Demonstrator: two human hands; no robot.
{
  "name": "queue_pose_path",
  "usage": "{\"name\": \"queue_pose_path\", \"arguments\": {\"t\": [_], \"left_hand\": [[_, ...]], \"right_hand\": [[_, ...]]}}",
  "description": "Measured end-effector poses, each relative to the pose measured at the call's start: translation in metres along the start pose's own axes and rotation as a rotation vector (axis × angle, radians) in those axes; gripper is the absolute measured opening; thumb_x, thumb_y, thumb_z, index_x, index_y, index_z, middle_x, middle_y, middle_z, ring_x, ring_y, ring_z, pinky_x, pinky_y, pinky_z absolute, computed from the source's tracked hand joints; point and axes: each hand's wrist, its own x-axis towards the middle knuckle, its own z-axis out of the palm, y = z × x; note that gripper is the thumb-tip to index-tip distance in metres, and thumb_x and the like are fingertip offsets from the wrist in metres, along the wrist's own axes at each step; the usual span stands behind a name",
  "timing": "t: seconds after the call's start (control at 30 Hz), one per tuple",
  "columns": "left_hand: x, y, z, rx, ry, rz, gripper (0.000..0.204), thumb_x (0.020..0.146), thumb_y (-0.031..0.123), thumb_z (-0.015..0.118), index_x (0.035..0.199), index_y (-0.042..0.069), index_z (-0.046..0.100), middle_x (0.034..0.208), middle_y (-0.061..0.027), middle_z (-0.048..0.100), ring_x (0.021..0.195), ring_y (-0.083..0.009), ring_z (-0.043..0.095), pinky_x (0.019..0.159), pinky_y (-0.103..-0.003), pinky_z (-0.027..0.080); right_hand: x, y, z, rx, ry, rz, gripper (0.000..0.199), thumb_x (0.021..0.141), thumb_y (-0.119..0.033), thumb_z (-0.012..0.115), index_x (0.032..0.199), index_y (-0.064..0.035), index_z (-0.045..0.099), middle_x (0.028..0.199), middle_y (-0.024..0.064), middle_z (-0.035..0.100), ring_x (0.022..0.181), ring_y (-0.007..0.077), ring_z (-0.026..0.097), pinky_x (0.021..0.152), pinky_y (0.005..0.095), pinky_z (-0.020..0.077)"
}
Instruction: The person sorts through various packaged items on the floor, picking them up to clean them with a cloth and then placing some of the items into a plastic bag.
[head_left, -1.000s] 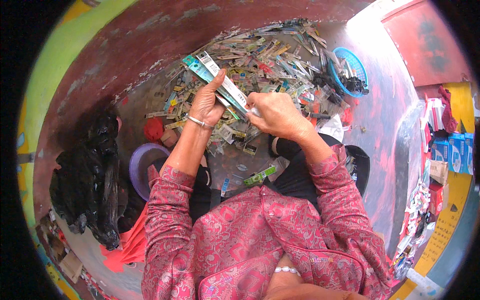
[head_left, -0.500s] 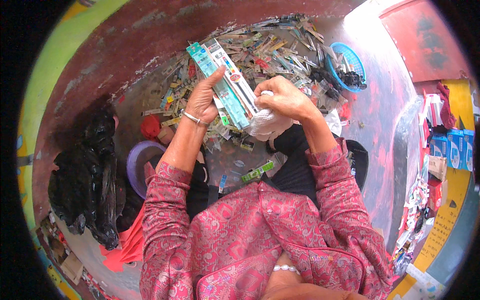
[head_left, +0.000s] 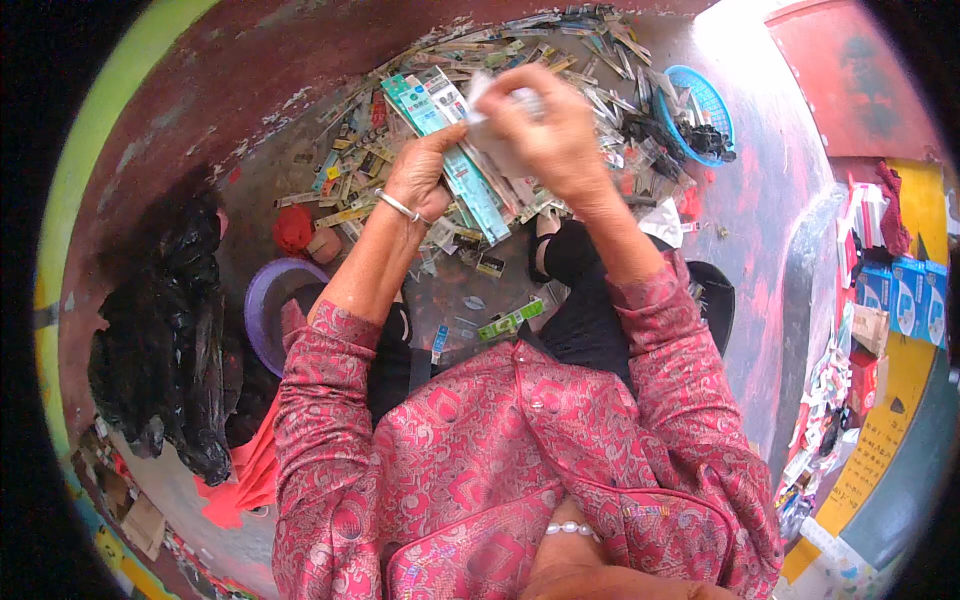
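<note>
My left hand [head_left: 425, 178] is closed around a bundle of long, flat packets, its thumb pressed on top. A teal packet [head_left: 432, 122] lies at the left of the bundle, with a white packet [head_left: 448, 100] beside it. In my right hand [head_left: 545, 125] is a bunched white cloth [head_left: 492, 120], pressed against the right side of the white packet or just over it; contact is hard to tell. The right fingers are smeared by motion. Cloth and fingers hide much of the white packet.
Beyond my hands spreads a large heap of loose slim packets [head_left: 360, 165]. A blue basket [head_left: 705, 95] with packets stands at the far right. To the left are a purple tub [head_left: 262, 320] and black plastic bags [head_left: 165, 340]. Blue boxes [head_left: 905, 290] stand along the right side.
My right hand has moved up and away from me along the packets, carrying the white cloth from their near end toward the far end. My left hand keeps its hold.
</note>
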Motion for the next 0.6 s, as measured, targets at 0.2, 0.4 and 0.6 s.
{"name": "queue_pose_path", "arguments": {"t": [0.2,0.4,0.6], "left_hand": [[0.004,0.023,-0.018,-0.191,-0.111,-0.047,0.022,0.082,0.007,0.052,0.099,-0.007,0.053,0.096,-0.0167,0.059,0.088,-0.0254,0.058,0.082,-0.039,0.048],[-0.004,0.026,-0.017,0.08,-0.06,0.004,0.022,0.082,0.007,0.053,0.1,-0.006,0.052,0.095,-0.0156,0.059,0.085,-0.0241,0.06,0.078,-0.038,0.049],[-0.019,0.01,0.01,0.291,-0.227,-0.122,0.026,0.076,0.007,0.06,0.099,0.0,0.052,0.084,-0.0079,0.059,0.074,-0.0194,0.06,0.068,-0.035,0.052]], "right_hand": [[-0.035,0.003,0.025,-0.319,-0.459,-0.257,0.016,0.076,-0.022,0.057,0.082,-0.007,0.053,0.074,0.0123,0.054,0.069,0.0326,0.056,0.06,0.0403,0.0442],[0.0,0.015,-0.042,0.176,-0.344,0.222,0.017,0.075,-0.02,0.061,0.074,-0.0032,0.061,0.067,0.0011,0.059,0.063,0.0076,0.053,0.058,0.0236,0.0426],[0.005,0.001,-0.015,-0.003,0.046,-0.183,0.01,0.076,-0.013,0.061,0.079,-0.004,0.059,0.075,0.006,0.06,0.066,0.0141,0.057,0.059,0.0257,0.045]]}}
